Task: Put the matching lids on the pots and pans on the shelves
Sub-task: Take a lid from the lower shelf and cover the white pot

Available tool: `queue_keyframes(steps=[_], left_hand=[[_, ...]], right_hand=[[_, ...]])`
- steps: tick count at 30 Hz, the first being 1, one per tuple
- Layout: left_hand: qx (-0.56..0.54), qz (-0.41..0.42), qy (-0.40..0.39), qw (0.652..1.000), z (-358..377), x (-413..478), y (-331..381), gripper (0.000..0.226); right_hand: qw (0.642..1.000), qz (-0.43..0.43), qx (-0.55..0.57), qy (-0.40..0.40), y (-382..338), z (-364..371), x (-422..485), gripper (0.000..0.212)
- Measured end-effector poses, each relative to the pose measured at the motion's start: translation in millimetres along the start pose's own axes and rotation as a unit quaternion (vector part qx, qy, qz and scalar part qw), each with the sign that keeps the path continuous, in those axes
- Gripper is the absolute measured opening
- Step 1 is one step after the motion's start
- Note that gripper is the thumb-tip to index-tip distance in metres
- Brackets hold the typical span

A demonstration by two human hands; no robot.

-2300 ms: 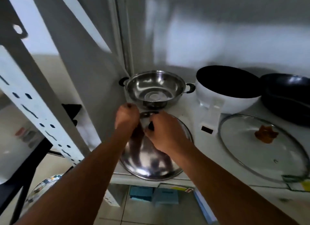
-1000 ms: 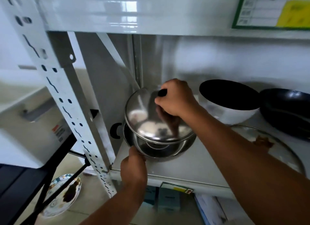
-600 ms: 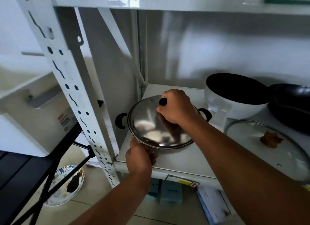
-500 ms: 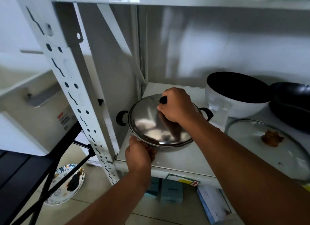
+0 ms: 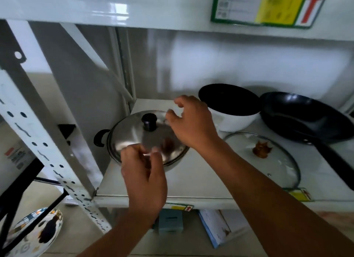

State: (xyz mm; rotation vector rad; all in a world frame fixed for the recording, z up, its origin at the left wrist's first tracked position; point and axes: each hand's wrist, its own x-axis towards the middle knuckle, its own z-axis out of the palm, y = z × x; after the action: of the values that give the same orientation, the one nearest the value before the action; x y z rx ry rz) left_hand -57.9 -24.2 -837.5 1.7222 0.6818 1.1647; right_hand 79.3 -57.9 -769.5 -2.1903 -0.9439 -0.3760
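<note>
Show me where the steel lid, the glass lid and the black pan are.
steel lid (image 5: 132, 136): head view, on its shiny dome left of the black knob.
glass lid (image 5: 275, 166): head view, on clear glass right of its brown knob.
black pan (image 5: 306, 118): head view, on its dark inner bowl.

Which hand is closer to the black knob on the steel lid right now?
Right. The right hand hangs open just right of the black knob, not touching it. The left hand is at the lid's near rim, farther away.
</note>
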Motion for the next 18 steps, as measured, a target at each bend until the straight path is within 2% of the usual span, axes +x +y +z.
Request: queue_keyframes(steps=[2, 4, 6, 9, 11, 14, 16, 18], left_hand=[[0.046, 0.088, -0.09, 0.991, 23, -2, 21, 0.011], [0.135, 0.147, -0.162, 0.966, 53, 0, 35, 0.027], [0.279, 0.185, -0.21, 0.919, 87, 3, 39, 0.044], [0.449, 0.204, -0.252, 0.833, 122, 9, 38, 0.053], [0.498, 0.198, -0.255, 0.805, 134, 12, 37, 0.051], [0.49, 0.188, -0.245, 0.815, 141, 14, 37, 0.043], [0.467, 0.174, -0.255, 0.829, 142, 13, 39, 0.046], [0.465, 0.163, -0.28, 0.824, 142, 7, 40, 0.05]], right_hand=[[0.997, 0.019, -0.013, 0.071, 36, -34, -5, 0.03], [0.992, 0.069, -0.053, 0.095, 83, -61, -14, 0.029], [0.981, 0.145, -0.115, 0.05, 136, -77, -30, 0.035], [0.942, 0.213, -0.246, -0.087, 195, -82, -53, 0.053], [0.936, 0.23, -0.23, -0.135, 216, -85, -60, 0.057], [0.947, 0.205, -0.189, -0.159, 232, -85, -61, 0.031], [0.953, 0.189, -0.188, -0.142, 239, -82, -61, 0.027], [0.958, 0.185, -0.179, -0.13, 244, -81, -61, 0.022]])
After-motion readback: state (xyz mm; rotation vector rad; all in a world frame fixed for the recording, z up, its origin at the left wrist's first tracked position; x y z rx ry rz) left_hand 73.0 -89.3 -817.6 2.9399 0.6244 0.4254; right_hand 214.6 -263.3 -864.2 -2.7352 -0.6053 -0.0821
